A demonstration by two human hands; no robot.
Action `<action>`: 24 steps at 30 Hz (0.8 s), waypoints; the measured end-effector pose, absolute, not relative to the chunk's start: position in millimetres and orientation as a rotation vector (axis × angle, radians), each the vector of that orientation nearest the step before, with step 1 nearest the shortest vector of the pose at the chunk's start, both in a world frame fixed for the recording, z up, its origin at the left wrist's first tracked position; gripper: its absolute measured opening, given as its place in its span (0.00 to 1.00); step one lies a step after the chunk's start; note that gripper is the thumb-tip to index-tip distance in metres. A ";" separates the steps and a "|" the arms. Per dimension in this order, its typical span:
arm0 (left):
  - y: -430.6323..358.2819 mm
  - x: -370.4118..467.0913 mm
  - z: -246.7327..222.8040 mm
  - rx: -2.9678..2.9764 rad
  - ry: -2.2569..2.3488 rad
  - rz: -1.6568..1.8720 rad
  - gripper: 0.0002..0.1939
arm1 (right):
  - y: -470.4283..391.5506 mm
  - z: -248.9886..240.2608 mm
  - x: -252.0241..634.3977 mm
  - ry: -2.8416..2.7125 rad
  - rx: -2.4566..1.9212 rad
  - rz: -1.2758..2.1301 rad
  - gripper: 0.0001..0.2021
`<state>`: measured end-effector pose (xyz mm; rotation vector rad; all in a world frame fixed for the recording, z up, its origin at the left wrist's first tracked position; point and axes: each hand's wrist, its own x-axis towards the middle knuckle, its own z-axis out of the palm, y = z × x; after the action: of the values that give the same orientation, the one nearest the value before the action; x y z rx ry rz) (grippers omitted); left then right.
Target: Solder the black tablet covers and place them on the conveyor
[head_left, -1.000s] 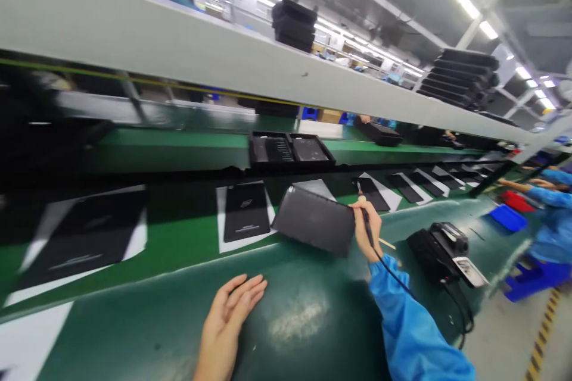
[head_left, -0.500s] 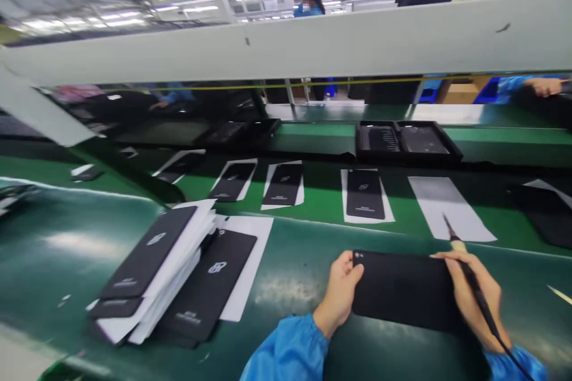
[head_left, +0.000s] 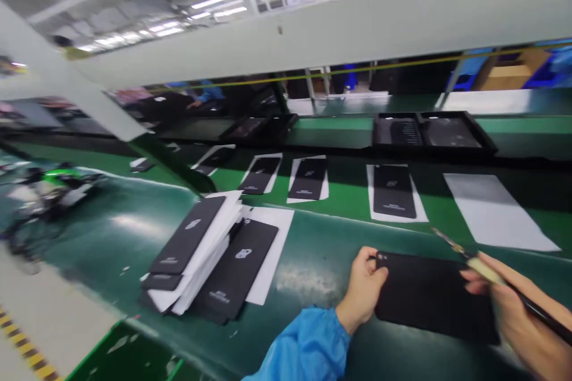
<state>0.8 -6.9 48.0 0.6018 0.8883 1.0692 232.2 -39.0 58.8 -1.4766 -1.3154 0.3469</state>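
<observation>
A plain black phone back cover [head_left: 433,294], with small camera holes at its upper left corner, is held low over the green bench. My left hand [head_left: 363,286] pinches its left end between thumb and fingers. Across its right end, my right hand [head_left: 513,303] grips a soldering iron [head_left: 487,271] by the pale part of its handle. The iron's metal tip points up and left, above the cover's top edge. To the left lies a stack of black covers with logos [head_left: 185,235] and white sheets, and another logo cover [head_left: 241,268] rests against it.
On the green conveyor belt [head_left: 348,208], several covers lie on white paper, and a bare white sheet [head_left: 496,208] is at the right. Black trays [head_left: 431,134] stand behind. A slanted post [head_left: 170,164] rises at the left; a green bin [head_left: 116,351] sits below the bench edge.
My right hand has let go of the cover's right edge and turned the soldering iron, so its tip now leans left over the cover. The view has swung left.
</observation>
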 end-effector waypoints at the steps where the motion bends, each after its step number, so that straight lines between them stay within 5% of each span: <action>1: -6.0 -0.8 50.6 0.608 0.895 1.054 0.20 | -39.1 68.0 222.9 -1.276 -1.478 0.371 0.17; 7: -0.9 -6.4 56.0 0.645 0.899 0.980 0.18 | -23.5 66.9 190.5 -0.877 -1.131 0.834 0.12; 16: -0.7 -3.9 56.9 0.664 0.906 0.972 0.18 | -48.5 70.7 195.0 -1.468 -1.199 0.535 0.06; 24: 0.6 -4.7 53.2 0.674 0.903 0.988 0.18 | -43.2 84.0 191.8 -1.714 -1.018 0.537 0.11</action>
<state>-4.7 0.6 53.2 0.6738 0.9033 0.9881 191.8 -43.2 84.0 -1.0178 -1.7140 0.5371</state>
